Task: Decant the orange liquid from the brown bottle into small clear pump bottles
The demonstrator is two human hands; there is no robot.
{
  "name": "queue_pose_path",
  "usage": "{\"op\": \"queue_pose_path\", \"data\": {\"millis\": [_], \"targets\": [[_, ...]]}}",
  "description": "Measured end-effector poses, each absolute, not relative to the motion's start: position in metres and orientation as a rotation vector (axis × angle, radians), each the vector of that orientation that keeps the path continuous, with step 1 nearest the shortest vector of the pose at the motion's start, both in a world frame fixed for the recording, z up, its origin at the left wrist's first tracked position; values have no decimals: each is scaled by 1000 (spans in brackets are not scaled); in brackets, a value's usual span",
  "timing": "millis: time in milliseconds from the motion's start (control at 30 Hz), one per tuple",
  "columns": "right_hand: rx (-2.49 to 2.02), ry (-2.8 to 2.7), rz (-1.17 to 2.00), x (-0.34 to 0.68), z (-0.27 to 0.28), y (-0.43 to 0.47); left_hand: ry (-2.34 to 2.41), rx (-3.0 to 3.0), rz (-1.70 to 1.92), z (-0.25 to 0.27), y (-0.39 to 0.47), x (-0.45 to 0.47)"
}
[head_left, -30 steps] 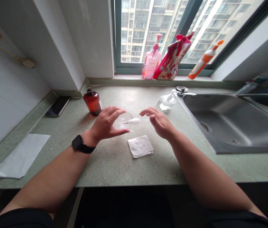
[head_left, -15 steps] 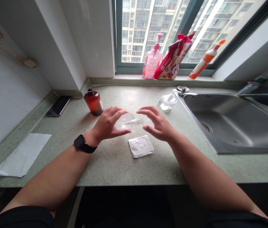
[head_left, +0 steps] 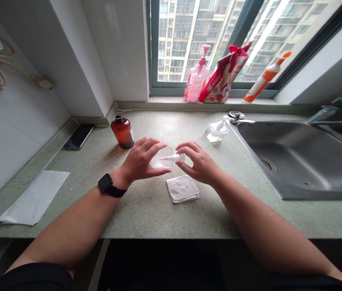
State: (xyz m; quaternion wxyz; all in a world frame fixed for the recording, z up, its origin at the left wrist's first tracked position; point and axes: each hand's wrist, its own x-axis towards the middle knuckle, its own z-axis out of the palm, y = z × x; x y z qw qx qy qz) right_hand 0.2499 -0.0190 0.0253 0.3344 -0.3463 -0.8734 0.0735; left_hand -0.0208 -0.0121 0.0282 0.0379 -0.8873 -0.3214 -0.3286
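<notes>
A clear, see-through bottle [head_left: 162, 161] is tipped on its side above the counter, its neck [head_left: 177, 158] pointing right. A thin tube shows inside it. My left hand [head_left: 140, 158], with a black watch on the wrist, curves around the bottle's base end, thumb below and fingers above. At the other end, the fingertips of my right hand [head_left: 199, 163] are closed on the neck or cap; which of the two I cannot tell. Just below the bottle lies a folded white tissue [head_left: 183, 189]. Behind my left hand stands an amber bottle [head_left: 123, 132] without a cap.
A clear pump bottle [head_left: 216, 132] stands near the steel sink [head_left: 304, 157] at right. On the left are a phone [head_left: 79, 136] and a white paper sheet [head_left: 36, 197]. A pink pump bottle [head_left: 197, 83], a red bag [head_left: 227, 76] and an orange-white bottle [head_left: 263, 81] line the windowsill.
My right hand has closed in from the right, its fingertips now on the bottle's neck end. My left hand stays around the base end. The view has shifted slightly.
</notes>
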Motion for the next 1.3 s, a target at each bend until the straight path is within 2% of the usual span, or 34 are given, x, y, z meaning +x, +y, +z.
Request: {"op": "queue_pose_path", "data": {"millis": [300, 567, 733, 900, 1033, 1167, 1300], "targets": [[-1004, -2230, 418, 247, 25, -19, -959, -2641, -935, 27, -17, -21], [-968, -2119, 300, 254, 27, -18, -932, -2543, -903, 36, -18, -20], [-1072, -2030, 240, 259, 22, -13, -1018, -2441, -1106, 50, -14, -37], [-1119, -2007, 223, 258, 12, -8, -1288, -2004, -1467, 61, 7, -79], [-1121, -2000, 181, 257, 9, -7, -1536, -1629, -1617, 54, 36, -125], [-1137, -2012, 170, 256, 8, -6, -1983, -1375, -1679, 33, 61, -159], [-1161, -2007, 192, 257, 7, -4, -2361, -1345, -1553, 8, 72, -166]]}}
